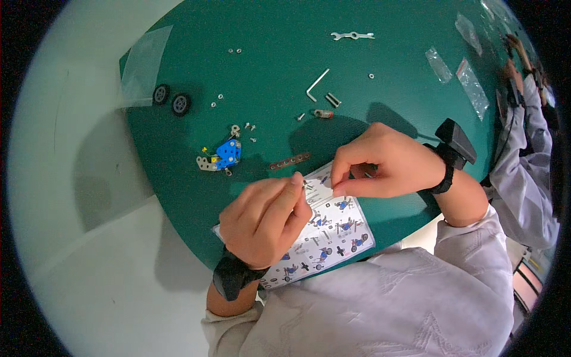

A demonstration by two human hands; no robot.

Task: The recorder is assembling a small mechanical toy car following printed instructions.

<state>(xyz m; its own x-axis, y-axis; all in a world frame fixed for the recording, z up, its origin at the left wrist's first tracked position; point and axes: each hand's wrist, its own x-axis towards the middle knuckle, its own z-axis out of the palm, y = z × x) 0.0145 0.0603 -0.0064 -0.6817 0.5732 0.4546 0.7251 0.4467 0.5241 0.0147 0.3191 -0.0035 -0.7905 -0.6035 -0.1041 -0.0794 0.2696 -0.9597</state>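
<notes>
My left hand (262, 220) is closed over the left part of a printed instruction sheet (366, 235), thumb and fingertips pressed together. Small silvery bits (307, 185) show at its fingertips, too small to name for sure. Above the sheet's upper edge, my right hand (383, 160) is closed in a pinch, its fingertips beside the left hand's; what they hold is hidden. Something metallic glints under its palm. Just beyond the hands lies a brown perforated strip (289, 160). Left of it rests a partly built model with blue plates (228, 154) and grey perforated pieces.
Two black wheels (181, 104) lie by a clear plastic bag (143, 68). Farther off are a flat wrench (353, 35), a hex key (311, 89), long screws (333, 100), a small red-and-grey part (323, 113) and scattered nuts (235, 51). Plastic bags (473, 86) and other people's arms (523, 137) are at right.
</notes>
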